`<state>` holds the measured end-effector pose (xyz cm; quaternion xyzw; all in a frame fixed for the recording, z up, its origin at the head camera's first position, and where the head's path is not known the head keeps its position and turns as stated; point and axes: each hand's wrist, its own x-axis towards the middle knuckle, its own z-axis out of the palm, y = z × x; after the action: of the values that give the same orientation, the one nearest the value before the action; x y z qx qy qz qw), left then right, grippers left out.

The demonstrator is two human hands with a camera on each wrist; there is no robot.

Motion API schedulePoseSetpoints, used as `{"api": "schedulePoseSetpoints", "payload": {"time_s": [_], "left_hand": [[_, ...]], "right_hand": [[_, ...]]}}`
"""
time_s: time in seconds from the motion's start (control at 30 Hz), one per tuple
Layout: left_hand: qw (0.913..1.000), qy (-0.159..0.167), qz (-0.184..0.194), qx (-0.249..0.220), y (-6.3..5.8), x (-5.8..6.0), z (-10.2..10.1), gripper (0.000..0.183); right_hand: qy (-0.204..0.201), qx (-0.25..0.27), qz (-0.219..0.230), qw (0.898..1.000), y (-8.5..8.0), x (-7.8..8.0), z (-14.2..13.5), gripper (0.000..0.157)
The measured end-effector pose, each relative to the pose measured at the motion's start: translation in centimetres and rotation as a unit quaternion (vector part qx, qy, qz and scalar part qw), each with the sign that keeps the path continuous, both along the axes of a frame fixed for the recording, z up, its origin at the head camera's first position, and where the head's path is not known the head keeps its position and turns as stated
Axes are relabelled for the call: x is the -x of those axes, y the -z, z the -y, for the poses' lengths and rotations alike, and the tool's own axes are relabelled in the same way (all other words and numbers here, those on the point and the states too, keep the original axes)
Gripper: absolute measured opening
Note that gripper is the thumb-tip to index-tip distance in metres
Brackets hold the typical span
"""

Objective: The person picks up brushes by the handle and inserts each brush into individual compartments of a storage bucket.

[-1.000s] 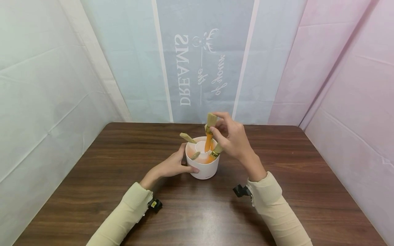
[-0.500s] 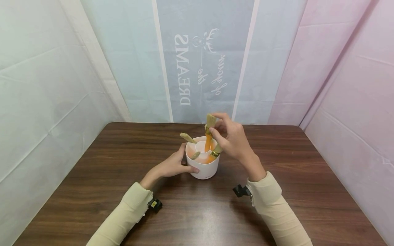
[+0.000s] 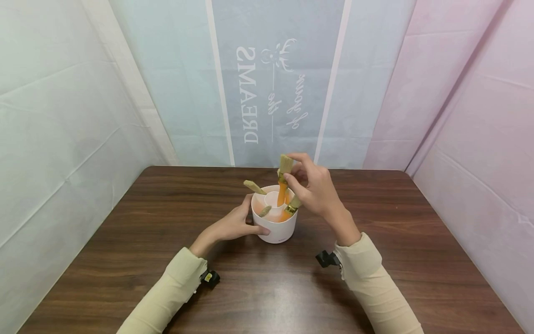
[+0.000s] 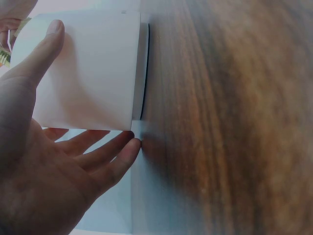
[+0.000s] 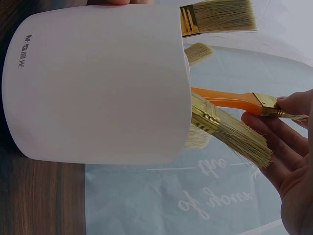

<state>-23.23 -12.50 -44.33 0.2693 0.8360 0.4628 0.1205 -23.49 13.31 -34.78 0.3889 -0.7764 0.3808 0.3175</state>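
A white round desk organizer [image 3: 276, 232] stands on the table with several paintbrushes in it, bristles up. My left hand [image 3: 237, 224] grips its left side, thumb on the near wall; in the left wrist view the fingers of the left hand [image 4: 73, 166] reach around the organizer [image 4: 93, 63]. My right hand [image 3: 315, 185] pinches an orange-handled paintbrush [image 3: 282, 193] near its metal band, the handle's lower end inside the organizer. From the right wrist view, this paintbrush [image 5: 234, 99] leans out of the organizer [image 5: 98, 88], its tip partly covered by the fingers.
Another paintbrush [image 3: 293, 207] leans on the organizer's right rim, close under the right hand. Further brush bristles [image 3: 253, 187] stick out at the left. The dark wooden table [image 3: 267, 292] ends at a printed cloth backdrop [image 3: 275, 93], with pale cloth on both sides.
The held paintbrush and the right hand have shifted very slightly to the left since one second ago. The left hand and the organizer stay where they were.
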Motion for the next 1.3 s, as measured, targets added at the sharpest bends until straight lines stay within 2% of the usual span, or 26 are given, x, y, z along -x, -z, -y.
{"api": "schedulePoseSetpoints", "payload": {"time_s": [0.67,1.07,1.3], "left_hand": [[0.9999,0.002,-0.012,0.003,0.16,0.19,0.1,0.105],[1.0,-0.001,-0.005,0.002,0.3,0.27,-0.05,0.109],[1.0,0.002,-0.007,0.001,0.18,0.14,0.11,0.105]], "right_hand": [[-0.001,-0.005,0.001,1.0,0.08,0.04,0.19,0.038],[0.007,-0.011,0.004,1.0,0.2,0.04,0.15,0.039],[0.013,-0.015,0.008,1.0,0.2,0.05,0.14,0.038]]}}
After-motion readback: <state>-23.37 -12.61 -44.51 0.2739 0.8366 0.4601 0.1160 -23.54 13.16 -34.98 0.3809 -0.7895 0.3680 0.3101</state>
